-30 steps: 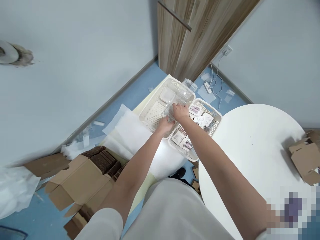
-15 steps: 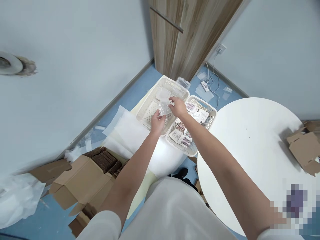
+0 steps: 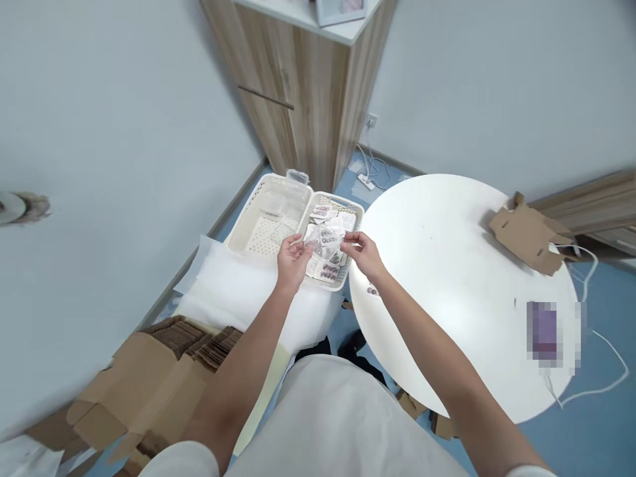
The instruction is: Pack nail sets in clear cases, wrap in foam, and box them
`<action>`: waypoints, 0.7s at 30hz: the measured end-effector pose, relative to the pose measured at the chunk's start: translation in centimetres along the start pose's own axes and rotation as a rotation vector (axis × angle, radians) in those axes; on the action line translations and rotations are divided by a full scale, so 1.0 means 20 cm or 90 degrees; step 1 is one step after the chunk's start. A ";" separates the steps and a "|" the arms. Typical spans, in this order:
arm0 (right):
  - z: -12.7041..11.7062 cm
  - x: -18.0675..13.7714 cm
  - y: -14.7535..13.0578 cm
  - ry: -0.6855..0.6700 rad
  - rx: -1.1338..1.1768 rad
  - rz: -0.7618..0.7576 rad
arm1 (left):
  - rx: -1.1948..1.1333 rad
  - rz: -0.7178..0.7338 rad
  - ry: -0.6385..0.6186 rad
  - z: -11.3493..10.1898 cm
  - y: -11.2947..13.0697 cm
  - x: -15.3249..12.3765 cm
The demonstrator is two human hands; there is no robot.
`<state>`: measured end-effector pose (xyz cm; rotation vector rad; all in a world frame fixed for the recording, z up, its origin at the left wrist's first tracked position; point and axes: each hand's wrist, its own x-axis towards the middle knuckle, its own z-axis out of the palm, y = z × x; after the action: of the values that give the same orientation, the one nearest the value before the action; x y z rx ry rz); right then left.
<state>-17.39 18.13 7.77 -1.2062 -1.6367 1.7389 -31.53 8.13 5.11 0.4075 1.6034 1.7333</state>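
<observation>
A clear plastic case [image 3: 315, 246] is held level between my two hands, over the right-hand white basket [image 3: 358, 211]. My left hand [image 3: 292, 264] pinches its left side between thumb and fingers. At the other side, the fingers of my right hand [image 3: 365, 255] are closed on its edge. Through and around the case show several cards [image 3: 328, 271] bearing rows of small purple and dark nail-like pieces. The left-hand white basket [image 3: 242, 228] holds a few clear plastic pieces [image 3: 284, 230].
A round white table [image 3: 422, 265] stands at the right, with an unfolded cardboard box [image 3: 529, 235] and a blurred purple item [image 3: 544, 330] on it. White foam sheets [image 3: 223, 285] lie before the baskets. Flattened cardboard boxes [image 3: 144, 371] fill the lower left. A wooden cabinet [image 3: 298, 86] rises behind.
Both hands have moved from above the left basket to above the right one, carrying the clear plastic case. My view has shifted to the right and up.
</observation>
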 end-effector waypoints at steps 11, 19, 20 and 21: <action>-0.59 -0.81 0.12 0.103 0.118 0.010 | 0.127 -0.039 -0.290 0.49 -0.02 -0.60; -0.92 -1.35 0.35 0.276 0.213 0.040 | 0.258 0.050 -0.489 0.78 -0.18 -1.06; -0.95 -1.40 0.38 0.299 0.222 0.042 | 0.303 0.084 -0.527 0.80 -0.19 -1.11; -0.97 -1.44 0.40 0.319 0.231 0.045 | 0.353 0.123 -0.568 0.81 -0.20 -1.15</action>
<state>15.25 3.90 10.09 -1.3845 -0.9556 1.5217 -3.82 3.86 9.63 1.4093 1.3340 0.9323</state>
